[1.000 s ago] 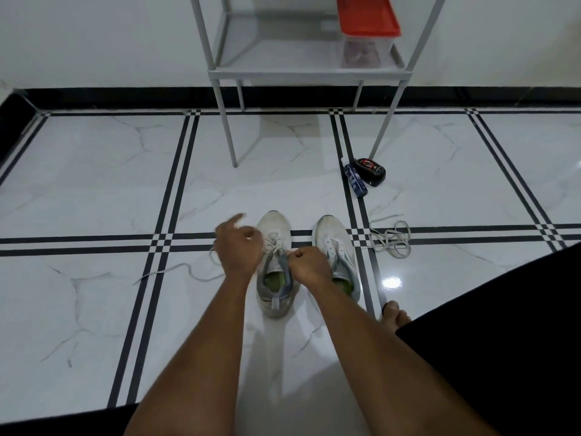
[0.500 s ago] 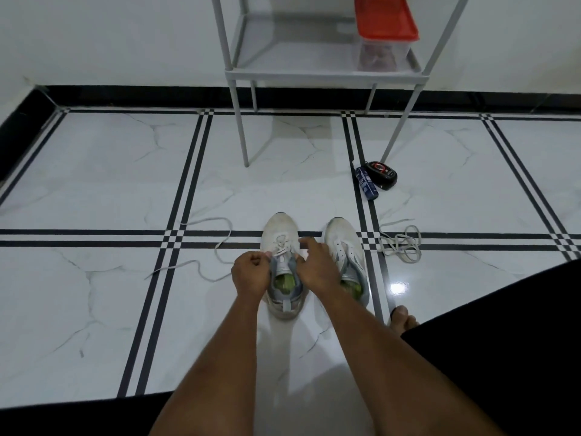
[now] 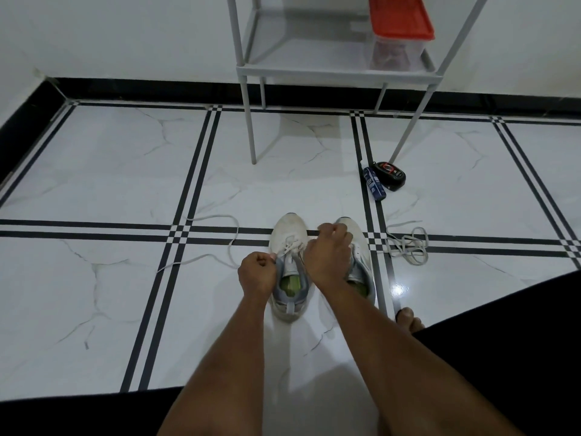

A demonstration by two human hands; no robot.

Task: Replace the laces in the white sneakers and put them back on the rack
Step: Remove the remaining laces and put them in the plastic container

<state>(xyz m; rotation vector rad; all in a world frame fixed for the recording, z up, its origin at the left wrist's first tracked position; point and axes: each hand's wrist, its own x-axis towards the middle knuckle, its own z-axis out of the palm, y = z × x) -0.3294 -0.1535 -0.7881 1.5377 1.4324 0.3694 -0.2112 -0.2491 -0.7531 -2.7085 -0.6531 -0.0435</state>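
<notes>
Two white sneakers stand side by side on the tiled floor, toes pointing away from me. The left sneaker (image 3: pixel 289 234) has a white lace threaded through its upper eyelets. My left hand (image 3: pixel 257 272) pinches that lace at the shoe's left side, and the lace's loose end (image 3: pixel 220 243) trails out over the floor to the left. My right hand (image 3: pixel 328 253) is curled above the gap between the shoes and grips the lace on the right side. It covers part of the right sneaker (image 3: pixel 358 247). A second loose lace (image 3: pixel 408 245) lies bundled on the floor to the right.
A grey metal rack (image 3: pixel 336 72) stands against the wall ahead, with a clear box with a red lid (image 3: pixel 397 33) on its shelf. A blue tube (image 3: pixel 374 183) and a black tin (image 3: pixel 390 175) lie by the rack's right leg. My bare foot (image 3: pixel 408 319) is at the right.
My left hand came down from beside the shoe to its left eyelets. My right hand moved forward over the shoes. The lace's loose end now loops farther out on the floor.
</notes>
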